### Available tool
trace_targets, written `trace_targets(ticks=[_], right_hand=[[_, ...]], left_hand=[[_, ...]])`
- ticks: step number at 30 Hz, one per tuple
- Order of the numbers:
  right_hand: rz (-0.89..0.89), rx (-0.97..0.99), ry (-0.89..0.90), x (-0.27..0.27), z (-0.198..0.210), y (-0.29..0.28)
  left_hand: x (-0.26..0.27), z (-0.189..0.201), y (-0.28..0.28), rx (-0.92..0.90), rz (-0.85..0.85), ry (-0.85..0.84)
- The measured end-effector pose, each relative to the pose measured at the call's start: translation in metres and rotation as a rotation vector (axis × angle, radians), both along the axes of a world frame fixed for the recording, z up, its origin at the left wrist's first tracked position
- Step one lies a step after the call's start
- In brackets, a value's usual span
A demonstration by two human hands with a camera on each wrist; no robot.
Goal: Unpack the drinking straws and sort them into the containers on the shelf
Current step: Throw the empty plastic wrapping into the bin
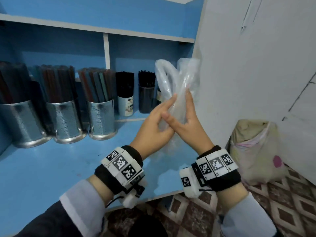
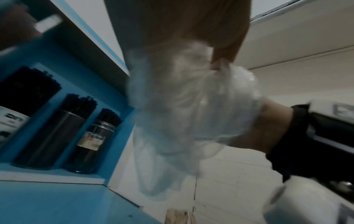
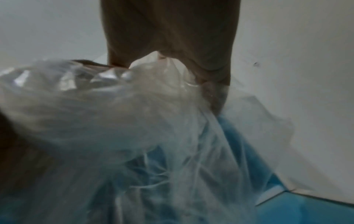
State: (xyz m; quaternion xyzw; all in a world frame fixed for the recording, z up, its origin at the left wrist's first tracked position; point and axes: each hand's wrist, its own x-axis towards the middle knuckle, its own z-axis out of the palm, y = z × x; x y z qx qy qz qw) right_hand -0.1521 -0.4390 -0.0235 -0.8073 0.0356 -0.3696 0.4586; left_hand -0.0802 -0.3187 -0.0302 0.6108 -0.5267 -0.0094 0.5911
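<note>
Both hands hold a crumpled clear plastic bag (image 1: 172, 77) upright above the blue counter, in front of the shelf's right end. My left hand (image 1: 153, 127) grips its lower part, index finger stretched up along it. My right hand (image 1: 186, 117) pinches it from the right side. I see no straws inside the bag. In the left wrist view my left hand (image 2: 191, 30) pinches the bag (image 2: 187, 113); in the right wrist view my right hand (image 3: 172, 37) pinches the bag (image 3: 114, 106). Three perforated steel holders (image 1: 100, 117) with coloured straws stand at left.
A white cup (image 1: 125, 105) and a dark cup (image 1: 146, 100) hold black straws in the shelf's right compartment, beside a glass jar (image 2: 91, 141) of black straws. A white wall (image 1: 256, 65) closes the right side. A stuffed plastic sack (image 1: 253, 151) sits on the patterned floor.
</note>
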Motion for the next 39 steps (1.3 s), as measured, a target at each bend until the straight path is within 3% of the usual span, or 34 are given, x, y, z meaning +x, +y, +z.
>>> trace_targets(ticks=[5,11,16,21,26,32,36,39], right_hand=[[-0.123,0.184,-0.033,-0.076,-0.020,-0.055],[-0.329,0.301,-0.092,-0.195,-0.054,-0.112],[-0.544,0.479,-0.132,-0.300,-0.104,-0.137],[-0.712,0.585,-0.063,-0.378,-0.175,-0.142],[-0.796,0.714,0.118,-0.419,-0.250,-0.143],[-0.661,1.108,0.563,-0.439,-0.328,-0.164],[-0.588,1.107,0.948,-0.433,-0.370,-0.192],[-0.517,1.228,0.992,-0.428,-0.408,-0.222]], left_hand=[[-0.037,-0.009,-0.038,0.219,-0.387,0.081],[-0.119,-0.050,-0.121,0.195,-0.423,0.121],[-0.188,-0.109,-0.185,0.285,-0.587,0.244],[-0.247,-0.188,-0.218,0.501,-0.775,0.444],[-0.272,-0.270,-0.244,0.782,-0.678,0.458],[-0.268,-0.358,-0.282,0.932,-0.530,0.407],[-0.267,-0.406,-0.313,1.009,-0.513,0.359],[-0.270,-0.437,-0.335,1.097,-0.551,0.312]])
